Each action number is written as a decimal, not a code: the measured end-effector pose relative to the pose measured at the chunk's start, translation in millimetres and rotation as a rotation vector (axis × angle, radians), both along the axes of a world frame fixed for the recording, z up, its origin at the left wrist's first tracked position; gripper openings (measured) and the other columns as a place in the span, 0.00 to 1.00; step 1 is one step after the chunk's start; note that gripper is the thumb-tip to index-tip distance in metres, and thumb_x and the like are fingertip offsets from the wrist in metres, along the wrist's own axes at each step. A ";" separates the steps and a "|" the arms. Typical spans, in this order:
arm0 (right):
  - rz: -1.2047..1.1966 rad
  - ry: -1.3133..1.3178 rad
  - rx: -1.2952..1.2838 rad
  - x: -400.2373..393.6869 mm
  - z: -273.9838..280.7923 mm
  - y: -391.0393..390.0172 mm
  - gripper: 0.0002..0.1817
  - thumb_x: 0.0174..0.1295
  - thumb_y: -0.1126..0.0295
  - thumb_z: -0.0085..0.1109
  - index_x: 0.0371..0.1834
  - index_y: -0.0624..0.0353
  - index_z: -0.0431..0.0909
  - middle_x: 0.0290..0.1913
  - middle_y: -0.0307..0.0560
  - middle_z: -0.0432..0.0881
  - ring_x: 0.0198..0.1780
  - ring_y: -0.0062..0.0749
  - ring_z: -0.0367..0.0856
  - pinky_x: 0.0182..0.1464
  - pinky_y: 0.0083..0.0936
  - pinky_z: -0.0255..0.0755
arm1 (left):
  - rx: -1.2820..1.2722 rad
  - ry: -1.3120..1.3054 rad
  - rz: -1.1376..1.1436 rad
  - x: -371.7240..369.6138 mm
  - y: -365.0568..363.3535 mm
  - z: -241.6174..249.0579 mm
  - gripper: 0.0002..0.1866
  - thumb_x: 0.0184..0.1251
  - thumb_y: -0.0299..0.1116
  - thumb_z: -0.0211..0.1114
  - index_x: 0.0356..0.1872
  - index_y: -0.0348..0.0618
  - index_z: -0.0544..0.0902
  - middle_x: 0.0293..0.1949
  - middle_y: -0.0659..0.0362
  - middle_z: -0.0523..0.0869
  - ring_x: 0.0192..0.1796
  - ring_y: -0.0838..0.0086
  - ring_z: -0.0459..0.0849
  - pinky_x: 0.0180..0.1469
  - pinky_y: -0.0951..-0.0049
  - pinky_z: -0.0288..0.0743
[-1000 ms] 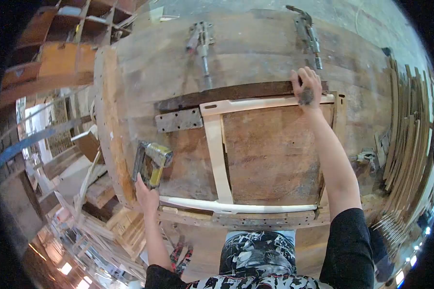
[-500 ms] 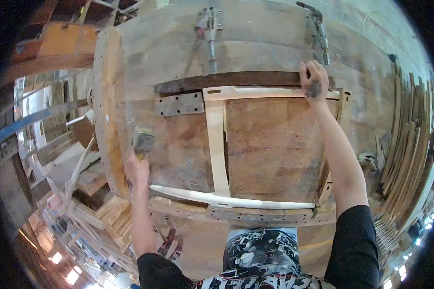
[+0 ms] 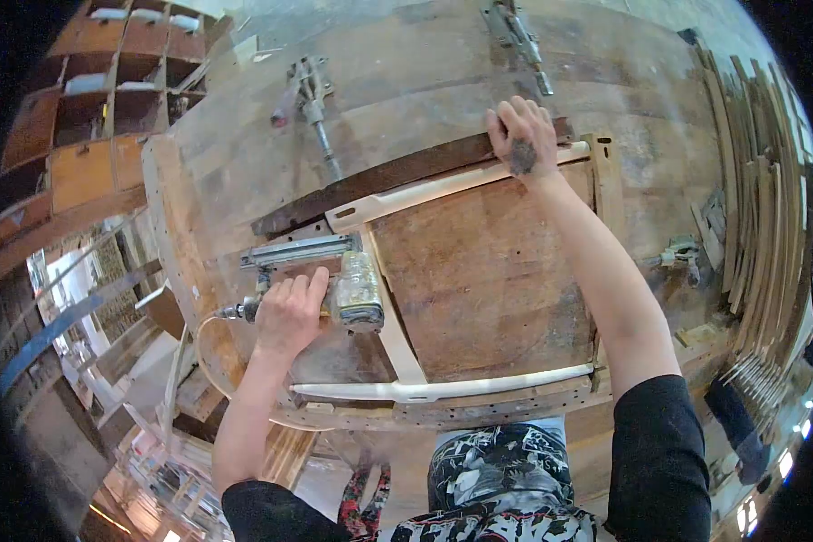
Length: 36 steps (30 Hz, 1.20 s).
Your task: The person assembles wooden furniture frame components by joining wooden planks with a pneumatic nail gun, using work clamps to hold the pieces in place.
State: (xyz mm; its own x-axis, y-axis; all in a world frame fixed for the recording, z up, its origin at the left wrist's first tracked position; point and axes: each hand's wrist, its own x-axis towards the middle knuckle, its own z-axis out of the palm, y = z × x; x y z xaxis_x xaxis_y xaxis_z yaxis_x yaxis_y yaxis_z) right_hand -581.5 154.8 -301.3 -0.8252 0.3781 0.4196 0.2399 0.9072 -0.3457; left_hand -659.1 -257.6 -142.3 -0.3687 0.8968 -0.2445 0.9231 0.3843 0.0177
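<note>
Left hand (image 3: 289, 314) grasps the nail gun (image 3: 361, 291), which lies sideways over the left end of the pale wooden frame (image 3: 405, 350) on the bench (image 3: 668, 172). Right hand (image 3: 524, 143) curls at the frame's far rail, by the dark strip (image 3: 406, 169); whether it grips or presses, I cannot tell. Beyond the strip are 2 metal clamps (image 3: 313, 108).

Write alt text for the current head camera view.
A person's left hand grips a nail gun at a pale wooden frame on a workbench; the right hand is at the far rail and dark strip.
</note>
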 end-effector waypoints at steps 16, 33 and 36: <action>-0.030 0.055 -0.065 3.1 -3.2 -0.7 0.12 0.66 0.63 0.62 0.27 0.53 0.74 0.32 0.44 0.77 0.41 0.43 0.81 0.46 0.40 0.73 | -0.202 0.077 -0.056 -1.9 28.4 11.0 0.19 0.54 0.26 0.68 0.48 0.41 0.79 0.26 0.58 0.82 0.32 0.63 0.88 0.35 0.65 0.82; -0.029 0.041 -0.086 5.8 -11.3 1.2 0.10 0.67 0.62 0.61 0.33 0.55 0.79 0.37 0.51 0.81 0.46 0.49 0.82 0.52 0.44 0.74 | -0.255 -0.412 0.232 66.0 -9.0 45.3 0.33 0.41 0.34 0.79 0.57 0.48 0.84 0.34 0.50 0.85 0.36 0.50 0.87 0.42 0.54 0.82; -0.030 0.046 -0.115 5.3 -10.7 0.7 0.09 0.67 0.63 0.60 0.34 0.56 0.78 0.38 0.53 0.81 0.48 0.51 0.81 0.53 0.46 0.74 | -0.461 -0.632 0.353 90.5 -25.2 23.4 0.26 0.45 0.36 0.78 0.51 0.46 0.87 0.35 0.44 0.88 0.40 0.48 0.88 0.44 0.51 0.82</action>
